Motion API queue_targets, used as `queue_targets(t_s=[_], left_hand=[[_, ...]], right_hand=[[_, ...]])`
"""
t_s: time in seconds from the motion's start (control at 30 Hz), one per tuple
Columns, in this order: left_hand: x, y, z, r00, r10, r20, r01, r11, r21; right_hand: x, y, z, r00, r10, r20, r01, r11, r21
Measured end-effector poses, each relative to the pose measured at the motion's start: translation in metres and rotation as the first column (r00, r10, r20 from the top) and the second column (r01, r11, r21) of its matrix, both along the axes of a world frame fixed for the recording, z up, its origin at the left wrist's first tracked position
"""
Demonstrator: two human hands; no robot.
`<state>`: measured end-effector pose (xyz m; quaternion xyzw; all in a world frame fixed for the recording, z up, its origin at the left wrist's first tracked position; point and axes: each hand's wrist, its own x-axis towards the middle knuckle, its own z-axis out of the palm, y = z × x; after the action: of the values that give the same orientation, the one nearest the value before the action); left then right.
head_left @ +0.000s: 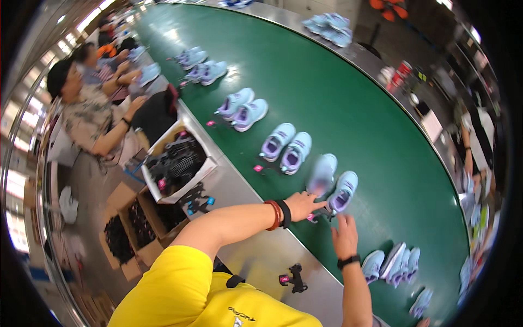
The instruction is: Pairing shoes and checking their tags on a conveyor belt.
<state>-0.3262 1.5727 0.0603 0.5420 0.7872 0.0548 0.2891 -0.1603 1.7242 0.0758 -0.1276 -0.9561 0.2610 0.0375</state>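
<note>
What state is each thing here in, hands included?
Left hand: at the shoe pair, grip unclear
Right hand: near the right shoe's heel, grip unclear
Shoe pair: side by side, left one blurred
White box: open, piled with black pieces
Carton: open, black pieces inside
Tagged piece: lying on metal ledge

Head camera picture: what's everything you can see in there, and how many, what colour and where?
Work surface: one, green, middle
Shoe pairs: five, light blue and purple, along the work surface
Other shoes: several, light blue, lower right
Shoe pile: at least one, light blue, top
White box: one, white, left, full of black pieces
Cardboard box: at least one, brown, lower left
Tagged piece: one, black with pink tag, bottom
Fan: one, orange, top right
Co-workers: at least three, mixed clothing, left and far right
Shirt: one, yellow, bottom
Left hand: one, red and black wristbands, centre
Right hand: one, black wristband, right of centre
</note>
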Motion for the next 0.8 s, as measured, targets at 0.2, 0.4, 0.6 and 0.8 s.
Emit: queue_targets(t_s=[0.2,0.4,0.6,0.8], left_hand=[[0.02,0.011,0.021,0.973,0.098,-0.21,0.053,0.788,0.614],[0.027,0.022,0.053,0.981,0.077,-0.178,0.071,0.711,0.7],[0.076,0.048,0.037,0.966,-0.239,-0.1,0.255,0.808,0.532],[0.155,0.095,0.019,0.802,-0.59,0.092,0.461,0.71,0.532]], right_hand=[[0.109,-0.075,0.007,0.964,-0.01,0.266,0.058,0.983,-0.174],[0.104,-0.136,-0.028,0.98,-0.063,0.191,0.097,0.98,-0.175],[0.096,-0.162,-0.038,0.983,-0.176,0.052,0.18,0.98,-0.079],[0.122,-0.133,-0.034,0.975,-0.223,0.009,0.196,0.836,-0.513]])
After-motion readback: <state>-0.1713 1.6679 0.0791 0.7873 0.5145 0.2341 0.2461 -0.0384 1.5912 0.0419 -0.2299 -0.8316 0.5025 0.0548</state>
